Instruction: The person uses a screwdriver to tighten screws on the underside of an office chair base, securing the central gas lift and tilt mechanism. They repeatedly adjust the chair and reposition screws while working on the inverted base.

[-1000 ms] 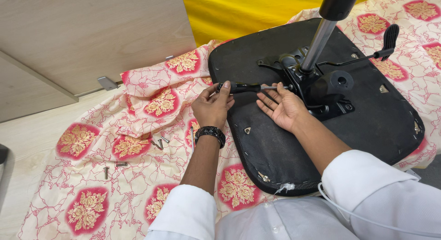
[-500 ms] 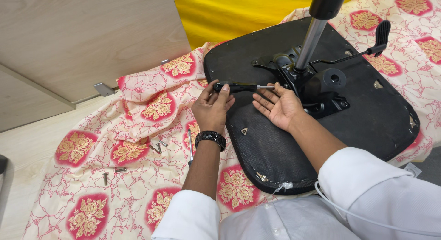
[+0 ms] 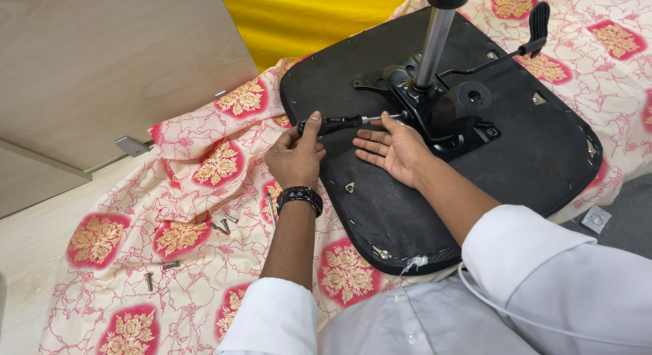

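Several loose screws (image 3: pixel 170 264) lie nearest the person, scattered on the flowered cloth (image 3: pixel 204 212) to the left of the left forearm, with two or three more (image 3: pixel 224 224) just beside the wrist; judging by these, part of the fastening work is not finished. The left hand (image 3: pixel 295 158), a dark watch on its wrist, is closed around the black handle of a screwdriver (image 3: pixel 339 124), thumb on top. The screwdriver lies nearly flat over the underside of the black seat (image 3: pixel 543 151), and its thin metal shaft points right toward the black metal plate (image 3: pixel 441 117) at the seat's middle. The right hand (image 3: pixel 394 148) is open, palm up, holding nothing; its fingertips (image 3: pixel 390 118) sit just under the shaft near the tip, seemingly steadying it. The plate looks already set in place on the seat, and I judge that a screw on its left edge is being worked now, though the tip itself is too small to make out. Beyond the plate a silver post (image 3: pixel 435 39) rises upright, and a black lever (image 3: pixel 536 22) sticks out toward the far right. A small square metal piece (image 3: pixel 595 219) lies on the grey floor at right. No packages, labels or signs show; farther off are only a pale wooden board (image 3: pixel 102 63) and a yellow sheet (image 3: pixel 319 19).
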